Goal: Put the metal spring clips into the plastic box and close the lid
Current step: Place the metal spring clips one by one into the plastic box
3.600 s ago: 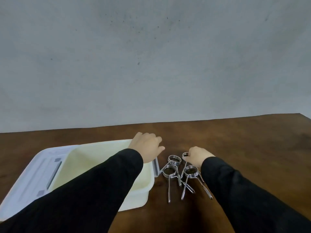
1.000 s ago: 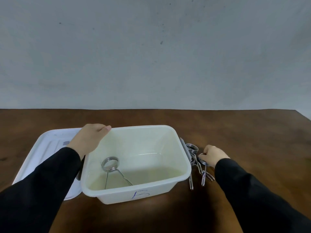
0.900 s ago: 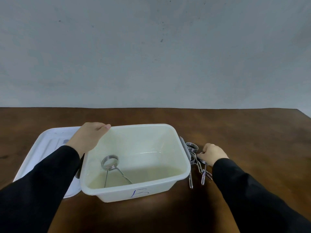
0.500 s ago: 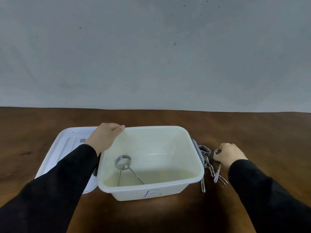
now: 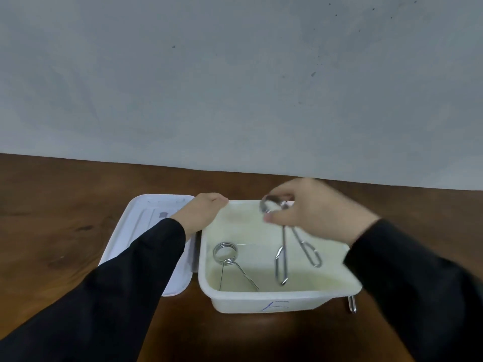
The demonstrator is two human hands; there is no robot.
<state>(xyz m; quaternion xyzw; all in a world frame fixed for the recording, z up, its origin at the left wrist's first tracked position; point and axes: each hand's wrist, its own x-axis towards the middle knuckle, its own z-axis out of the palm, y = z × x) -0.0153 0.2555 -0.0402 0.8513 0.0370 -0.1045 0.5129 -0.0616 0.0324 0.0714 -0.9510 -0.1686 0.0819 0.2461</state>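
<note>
The white plastic box (image 5: 274,300) stands open on the brown table, a blue mark on its front wall. One metal spring clip (image 5: 226,254) lies inside at the left. My right hand (image 5: 313,212) is above the box, shut on the coil of a second spring clip (image 5: 283,257), whose two legs hang down into the box. My left hand (image 5: 201,212) grips the box's far left rim. The white lid (image 5: 146,231) lies flat beside the box on the left. The tip of another clip (image 5: 352,304) shows at the box's right front corner; my right sleeve hides the rest.
The brown wooden table (image 5: 52,218) ends at a grey wall (image 5: 235,87) behind the box. Both black sleeves cross the near part of the table.
My right hand has lifted one clip from the pile to the right of the box and carried it left over the box. The left hand has stayed on the rim.
</note>
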